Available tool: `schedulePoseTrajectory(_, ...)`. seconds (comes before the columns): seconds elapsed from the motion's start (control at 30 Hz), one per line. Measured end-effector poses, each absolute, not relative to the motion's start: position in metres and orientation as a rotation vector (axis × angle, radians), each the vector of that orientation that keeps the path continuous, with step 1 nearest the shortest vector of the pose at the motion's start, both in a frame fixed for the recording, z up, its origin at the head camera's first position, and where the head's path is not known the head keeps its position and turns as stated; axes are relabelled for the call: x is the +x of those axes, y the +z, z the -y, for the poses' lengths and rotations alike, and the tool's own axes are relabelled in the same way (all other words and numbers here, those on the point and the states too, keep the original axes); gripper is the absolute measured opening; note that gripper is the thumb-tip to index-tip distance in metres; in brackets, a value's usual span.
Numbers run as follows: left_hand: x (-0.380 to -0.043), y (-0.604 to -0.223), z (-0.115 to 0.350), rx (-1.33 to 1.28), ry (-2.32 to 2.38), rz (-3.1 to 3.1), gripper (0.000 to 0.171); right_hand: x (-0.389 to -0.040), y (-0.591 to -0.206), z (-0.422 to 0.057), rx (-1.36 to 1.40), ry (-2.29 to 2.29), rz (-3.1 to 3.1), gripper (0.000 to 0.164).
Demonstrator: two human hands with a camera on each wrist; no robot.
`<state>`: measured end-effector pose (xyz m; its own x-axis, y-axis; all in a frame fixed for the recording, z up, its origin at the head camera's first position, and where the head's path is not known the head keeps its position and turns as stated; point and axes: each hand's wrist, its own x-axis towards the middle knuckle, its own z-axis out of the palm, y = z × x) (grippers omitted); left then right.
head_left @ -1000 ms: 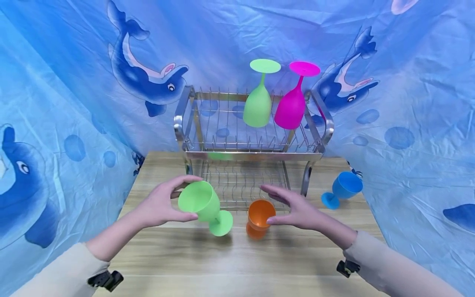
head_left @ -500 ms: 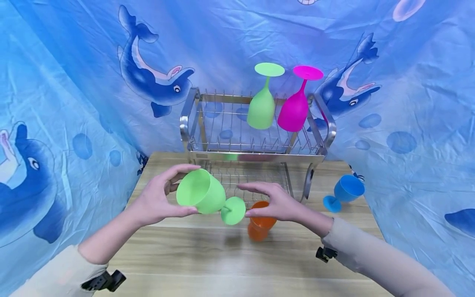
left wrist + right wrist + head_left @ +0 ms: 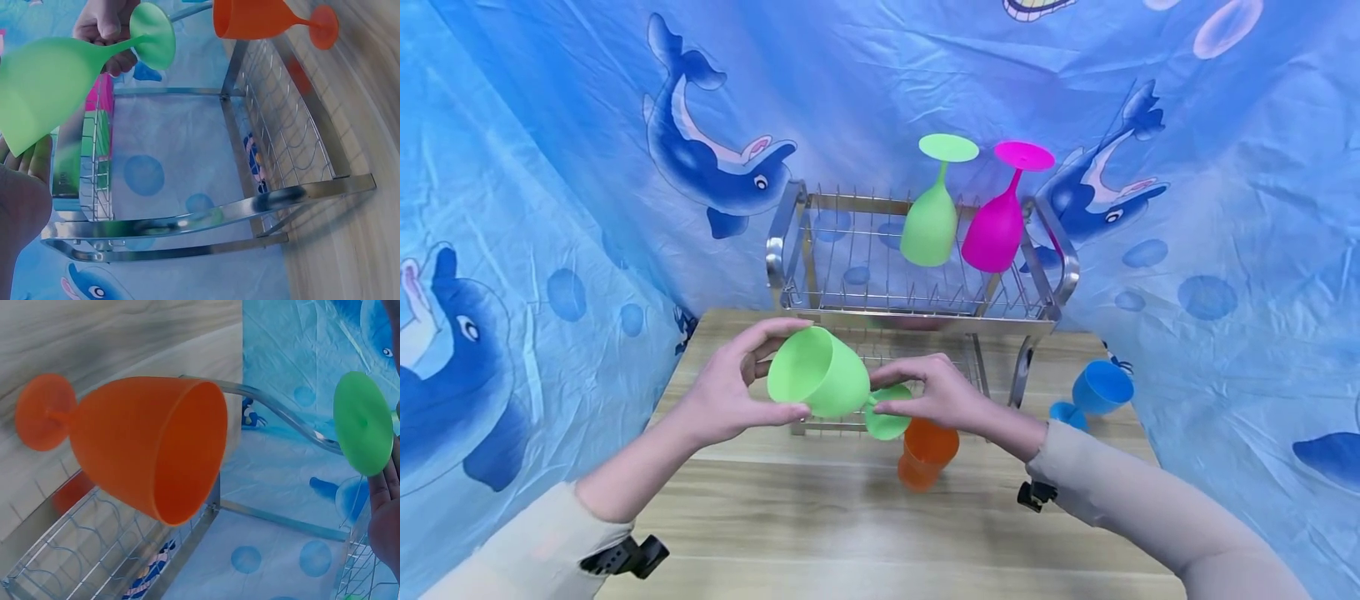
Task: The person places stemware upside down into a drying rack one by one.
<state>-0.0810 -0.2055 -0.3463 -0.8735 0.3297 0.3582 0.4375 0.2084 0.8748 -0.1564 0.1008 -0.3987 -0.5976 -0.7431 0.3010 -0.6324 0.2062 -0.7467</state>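
This is looking like a sheeted-off recording nook: blue dolphin-print cloth (image 3: pixel 865 100) is hanging wrinkled on three sides, a metal dish rack (image 3: pixel 955 323) is standing on a wood-grain tabletop (image 3: pixel 820 517), and black wrist cameras (image 3: pixel 651 557) are showing at both cuffs (image 3: pixel 1060 450).

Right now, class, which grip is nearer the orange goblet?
Right. The right grip is just above the orange goblet in the head view, at the foot end of the held green goblet; the left grip is farther left, around its bowl.
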Motion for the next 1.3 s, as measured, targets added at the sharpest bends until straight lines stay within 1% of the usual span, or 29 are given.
schedulePoseTrajectory(0.13,-0.083,-0.348,0.203,-0.745,-1.782,2.348,0.091,-0.158,-0.398,-0.097,-1.338,-1.394,-2.321,0.03)
schedulePoseTrajectory(0.23,-0.083,-0.35,0.201,-0.735,-1.794,2.336,0.091,-0.159,-0.399,-0.095,-1.308,-1.404,-2.316,0.025)
schedulePoseTrajectory(0.5,-0.087,-0.359,0.201,-0.755,-1.843,2.32,0.092,-0.161,-0.402,-0.096,-1.284,-1.387,-2.329,0.023)
schedulePoseTrajectory(0.67,-0.087,-0.361,0.205,-0.777,-1.795,2.38,0.099,-0.162,-0.399,-0.102,-1.344,-1.362,-2.338,0.023)
schedulePoseTrajectory(0.77,-0.085,-0.357,0.209,-0.791,-1.655,2.449,0.106,-0.164,-0.393,-0.107,-1.381,-1.327,-2.347,0.025)
schedulePoseTrajectory(0.9,-0.081,-0.346,0.214,-0.839,-1.274,2.54,0.113,-0.169,-0.383,-0.115,-1.472,-1.247,-2.378,0.026)
schedulePoseTrajectory(1.07,-0.079,-0.332,0.212,-0.95,-0.826,2.557,0.118,-0.176,-0.369,-0.122,-1.626,-1.114,-2.414,0.025)
schedulePoseTrajectory(1.3,-0.083,-0.331,0.203,-1.131,-0.49,2.405,0.12,-0.183,-0.353,-0.126,-1.752,-0.96,-2.424,0.022)
